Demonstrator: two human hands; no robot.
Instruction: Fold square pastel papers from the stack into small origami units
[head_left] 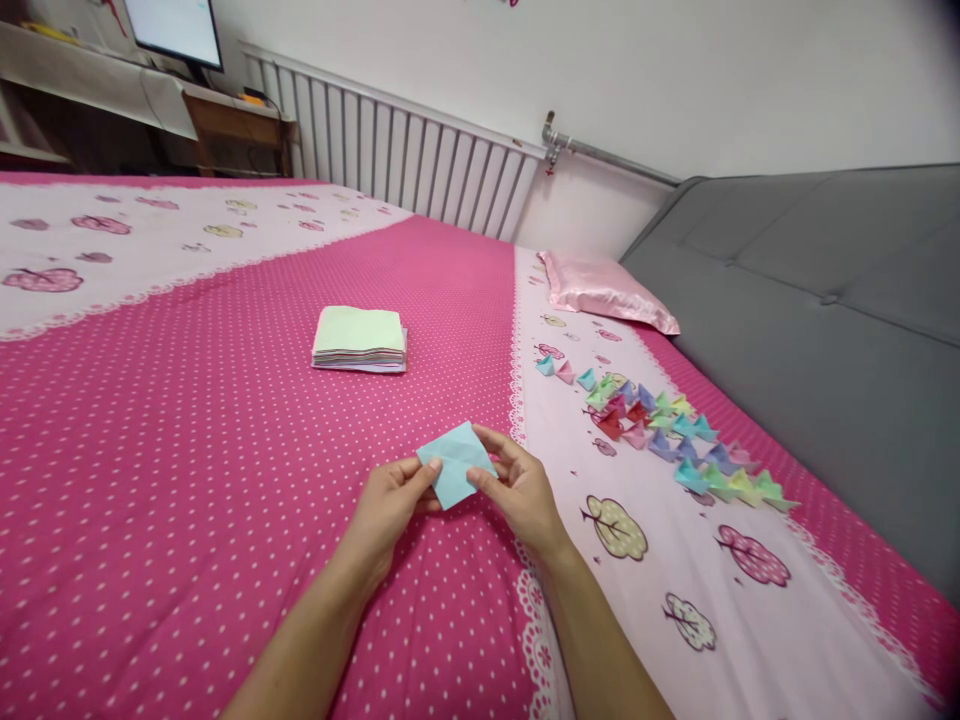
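A small light-blue paper (455, 463), partly folded, is held just above the pink dotted bedsheet (187, 450). My left hand (388, 503) pinches its left edge with thumb and fingers. My right hand (520, 487) grips the right side, fingers curled over the top corner. Further up the bed lies a stack of coloured paper sheets (360, 339) with a pale green sheet on top. To the right, several folded paper shapes (664, 430) in blue, green, red, pink and yellow lie in a loose row on the pale pink strip of the sheet.
A shiny pink pillow (604, 290) lies near the grey padded headboard (817, 330) on the right. A white radiator (397, 160) runs along the far wall. A desk with a monitor (174, 30) stands at the back left.
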